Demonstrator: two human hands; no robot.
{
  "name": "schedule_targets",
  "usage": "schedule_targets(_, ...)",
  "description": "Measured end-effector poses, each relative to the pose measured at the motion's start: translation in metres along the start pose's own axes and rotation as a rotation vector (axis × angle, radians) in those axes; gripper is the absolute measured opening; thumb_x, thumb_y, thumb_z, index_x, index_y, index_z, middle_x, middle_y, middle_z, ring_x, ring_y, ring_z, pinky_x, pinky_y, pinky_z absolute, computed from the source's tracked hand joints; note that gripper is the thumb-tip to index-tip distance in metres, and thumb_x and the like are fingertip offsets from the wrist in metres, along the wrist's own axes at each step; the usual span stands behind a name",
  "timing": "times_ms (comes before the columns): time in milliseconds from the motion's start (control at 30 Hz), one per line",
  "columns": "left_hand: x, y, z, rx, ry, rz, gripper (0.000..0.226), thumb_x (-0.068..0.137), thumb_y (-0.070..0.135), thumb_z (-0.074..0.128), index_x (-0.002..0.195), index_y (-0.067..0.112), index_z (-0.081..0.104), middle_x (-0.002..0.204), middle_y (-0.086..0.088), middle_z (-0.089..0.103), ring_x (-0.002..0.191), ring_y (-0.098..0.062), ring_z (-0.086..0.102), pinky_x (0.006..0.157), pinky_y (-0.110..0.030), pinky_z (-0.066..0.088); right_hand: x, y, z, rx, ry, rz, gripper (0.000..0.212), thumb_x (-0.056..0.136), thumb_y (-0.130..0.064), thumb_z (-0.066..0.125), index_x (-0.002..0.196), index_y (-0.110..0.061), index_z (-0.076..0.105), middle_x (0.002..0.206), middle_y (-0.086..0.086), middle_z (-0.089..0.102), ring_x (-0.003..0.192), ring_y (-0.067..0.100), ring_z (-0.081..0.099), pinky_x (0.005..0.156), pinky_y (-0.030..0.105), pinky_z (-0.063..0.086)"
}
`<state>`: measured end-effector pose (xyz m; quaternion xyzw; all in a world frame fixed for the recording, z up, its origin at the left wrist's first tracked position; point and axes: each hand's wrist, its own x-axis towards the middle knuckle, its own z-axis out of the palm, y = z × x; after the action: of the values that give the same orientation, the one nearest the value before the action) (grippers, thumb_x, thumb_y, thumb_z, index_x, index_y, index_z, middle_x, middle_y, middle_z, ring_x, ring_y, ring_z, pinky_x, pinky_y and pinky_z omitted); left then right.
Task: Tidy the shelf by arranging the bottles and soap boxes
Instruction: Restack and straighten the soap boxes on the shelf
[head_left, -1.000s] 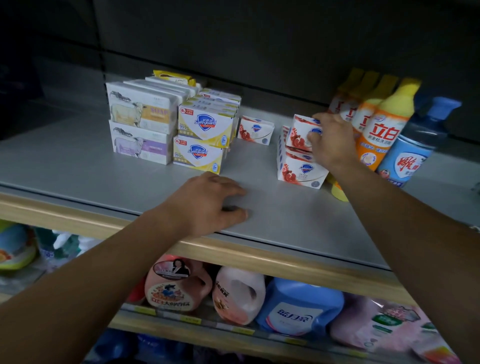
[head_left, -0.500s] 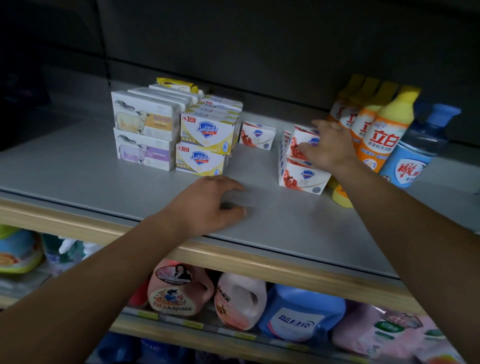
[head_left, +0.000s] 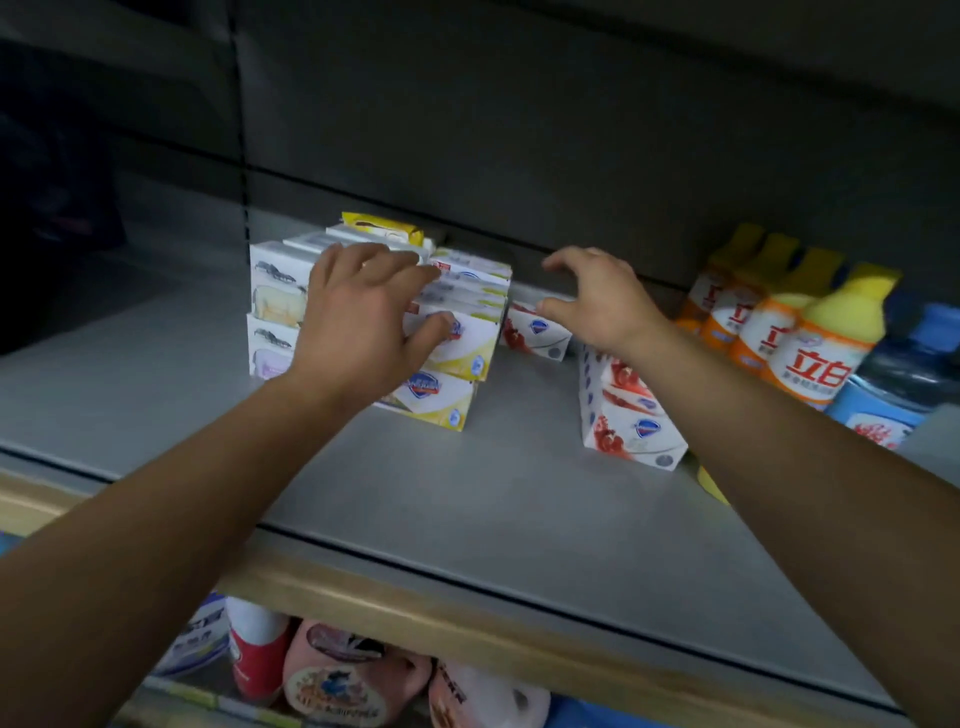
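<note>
1. The lone red-and-white soap box (head_left: 537, 332) lies near the back edge of the shelf (head_left: 467, 499), in the gap between the yellow-and-white soap stack (head_left: 452, 358) and the red soap stack (head_left: 628, 415). Its long axis runs roughly along the shelf's back edge.
2. The right hand (head_left: 602, 304) hovers just above and in front of that box, fingers spread wide and curved, holding nothing. It is the nearer hand, so I judge it will take the box.
3. The left hand (head_left: 363, 322) rests over the yellow-and-white stack, thumb against its front face and fingers across the top; the blur hides whether it truly clamps.
4. The grey-and-white boxes (head_left: 272, 301) stand stacked just left of that stack.
5. The orange bottles (head_left: 810, 353) stand in a row towards the shelf's right end, a blue bottle (head_left: 904, 384) beside them.
6. Below, a lower shelf holds detergent jugs (head_left: 343, 680).
</note>
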<state>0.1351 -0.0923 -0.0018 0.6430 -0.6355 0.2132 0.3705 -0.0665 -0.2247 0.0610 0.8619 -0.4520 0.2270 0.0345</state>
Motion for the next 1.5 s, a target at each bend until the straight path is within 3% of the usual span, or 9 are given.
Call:
schedule_targets(100, -0.004, -0.006, 0.015, 0.043, 0.025, -0.007, 0.052, 0.088, 0.052, 0.045, 0.120, 0.018, 0.068, 0.124, -0.001, 0.066, 0.120, -0.031, 0.052, 0.116, -0.050, 0.017, 0.024, -0.006, 0.028, -0.004, -0.005, 0.069, 0.050, 0.088, -0.028, 0.070, 0.134, -0.014, 0.055, 0.133, 0.013, 0.056, 0.126, 0.030, 0.049, 0.105, 0.031, 0.036)
schedule_targets(333, -0.004, -0.011, 0.027, 0.012, 0.141, 0.036, 0.049, 0.094, 0.049, 0.038, 0.116, 0.017, 0.069, 0.117, 0.002, 0.068, 0.116, -0.030, 0.053, 0.116, -0.050, 0.017, 0.055, 0.014, 0.102, -0.011, -0.049, 0.353, 0.052, 0.093, -0.029, 0.058, 0.141, -0.012, 0.046, 0.144, 0.018, 0.043, 0.133, 0.037, 0.041, 0.108, 0.037, 0.036)
schedule_targets(533, -0.003, -0.013, 0.031, 0.020, 0.152, 0.044, 0.049, 0.096, 0.047, 0.035, 0.116, 0.017, 0.068, 0.115, 0.003, 0.067, 0.116, -0.030, 0.052, 0.117, -0.049, 0.017, 0.066, 0.023, 0.120, -0.223, -0.076, 0.374, 0.047, 0.093, -0.034, 0.055, 0.136, -0.019, 0.047, 0.141, 0.015, 0.043, 0.130, 0.039, 0.036, 0.105, 0.046, 0.035)
schedule_targets(800, -0.005, -0.015, 0.033, 0.037, 0.124, 0.048, 0.050, 0.096, 0.048, 0.035, 0.118, 0.017, 0.067, 0.115, 0.004, 0.066, 0.116, -0.030, 0.051, 0.117, -0.048, 0.016, 0.049, 0.011, 0.096, -0.431, -0.027, 0.271, 0.044, 0.092, -0.022, 0.058, 0.132, -0.005, 0.052, 0.129, 0.017, 0.049, 0.121, 0.037, 0.047, 0.096, 0.040, 0.041)
schedule_targets(1033, -0.007, -0.017, 0.032, 0.051, 0.107, 0.057, 0.051, 0.097, 0.049, 0.034, 0.121, 0.016, 0.065, 0.117, 0.002, 0.066, 0.117, -0.031, 0.050, 0.116, -0.050, 0.018, 0.035, -0.018, 0.025, -0.562, 0.082, 0.217, 0.033, 0.089, -0.016, 0.061, 0.122, -0.011, 0.059, 0.123, 0.015, 0.061, 0.114, 0.036, 0.056, 0.084, 0.039, 0.042)
schedule_targets(1133, -0.008, -0.014, 0.024, 0.067, 0.045, 0.047, 0.057, 0.095, 0.052, 0.029, 0.124, 0.017, 0.063, 0.121, 0.002, 0.064, 0.121, -0.030, 0.047, 0.117, -0.048, 0.015, 0.016, -0.028, -0.006, -0.487, 0.158, 0.209, 0.025, 0.091, -0.018, 0.064, 0.115, -0.011, 0.062, 0.114, 0.015, 0.065, 0.104, 0.036, 0.060, 0.076, 0.037, 0.041)
schedule_targets(1300, 0.000, -0.005, -0.002, 0.065, -0.149, 0.000, 0.067, 0.089, 0.060, 0.024, 0.136, 0.022, 0.054, 0.139, 0.002, 0.054, 0.134, -0.026, 0.036, 0.117, -0.046, 0.010, -0.042, -0.040, -0.034, -0.099, 0.265, 0.127, 0.045, 0.088, -0.024, 0.070, 0.129, -0.017, 0.055, 0.124, 0.010, 0.055, 0.112, 0.028, 0.054, 0.088, 0.035, 0.045)
schedule_targets(1433, -0.013, 0.025, -0.020, -0.199, -0.024, 0.100, 0.060, 0.087, 0.054, 0.040, 0.132, 0.018, 0.057, 0.130, -0.003, 0.060, 0.123, -0.028, 0.048, 0.107, -0.044, 0.034, -0.101, -0.048, -0.033, 0.239, 0.250, 0.078, 0.040, 0.085, -0.020, 0.072, 0.123, -0.021, 0.059, 0.121, 0.000, 0.055, 0.112, 0.019, 0.055, 0.091, 0.025, 0.040)
schedule_targets(1500, -0.028, 0.043, -0.020, -0.514, -0.136, 0.055, 0.051, 0.088, 0.049, 0.053, 0.133, 0.025, 0.053, 0.124, 0.006, 0.061, 0.111, -0.020, 0.057, 0.098, -0.041, 0.047, -0.127, -0.049, -0.027, 0.427, 0.228, 0.083, 0.037, 0.084, -0.015, 0.072, 0.119, -0.021, 0.061, 0.115, -0.006, 0.056, 0.110, 0.017, 0.057, 0.092, 0.036, 0.051)
